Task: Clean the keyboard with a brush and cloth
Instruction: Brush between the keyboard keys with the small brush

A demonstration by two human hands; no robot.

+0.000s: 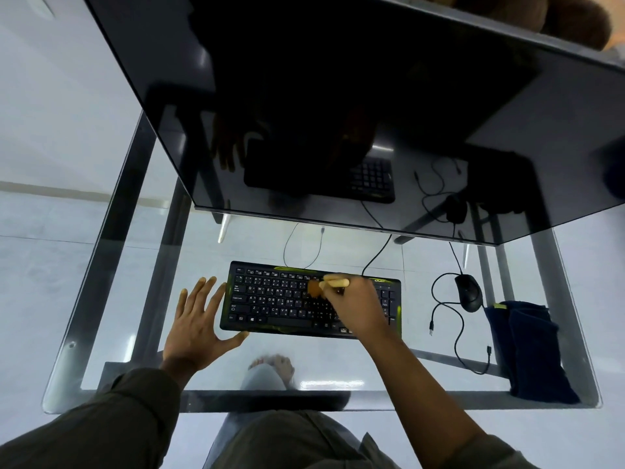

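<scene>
A black keyboard (270, 299) with green trim lies on the glass table (135, 333), in front of the monitor. My right hand (358, 306) grips a small brush (329, 284) by its pale wooden handle, and the brown bristles touch the keys in the middle of the board. My left hand (199, 316) rests flat with fingers spread at the keyboard's left end, the thumb against its front left corner. A dark blue cloth (527, 346) lies folded at the table's right side.
A large dark monitor (338, 113) looms over the back of the table. A black mouse (468, 292) with a looping cable sits right of the keyboard, beside loose cables. My legs and a foot show through the glass.
</scene>
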